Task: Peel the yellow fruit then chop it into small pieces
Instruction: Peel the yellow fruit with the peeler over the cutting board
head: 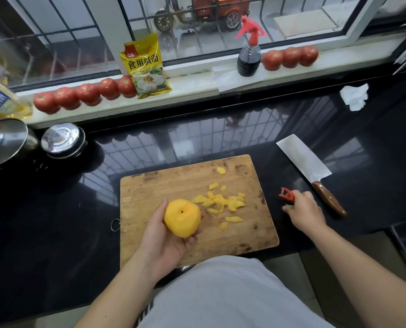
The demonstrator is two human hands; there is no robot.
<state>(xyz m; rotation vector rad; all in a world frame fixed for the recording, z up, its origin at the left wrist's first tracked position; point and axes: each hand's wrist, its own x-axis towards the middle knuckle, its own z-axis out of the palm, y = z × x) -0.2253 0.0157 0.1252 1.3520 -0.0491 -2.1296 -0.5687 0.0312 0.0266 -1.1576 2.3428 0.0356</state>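
Far left: two pots with steel lids (59,140) on the black counter (55,209), row of tomatoes (86,94) on the sill behind, yellow packet (147,67) leaning on the window.

Left hand (164,242) cups the yellow fruit (182,217) from below, fingers curled round it, held just above the near-left part of the cutting board (173,183). Fruit looks fully peeled, stem dimple facing up. Judgement: bare flesh is wet and slippery, soft enough to bruise if squeezed, moderate weight, probably a hard pit inside. Best hold is a wide cradle as now; for chopping, lay it on the board and pin it from above with curled fingertips kept clear of the blade line.

Mid board: pile of peel scraps (223,202), a few strays further out. Worth clearing before cutting so the fruit sits flat.

Right of the board: right hand (303,209) low on the counter, closed loosely on the red peeler (287,195), whose head sticks out to the left. Cannot tell if it is gripping firmly or letting go.

Further right: cleaver (308,162) flat on the counter, wooden handle just beside the right hand, not touched. Peeling looks done; chopping not yet begun.

Far right: spray bottle (249,53) and more tomatoes on the sill, crumpled tissue (354,97) on the counter.
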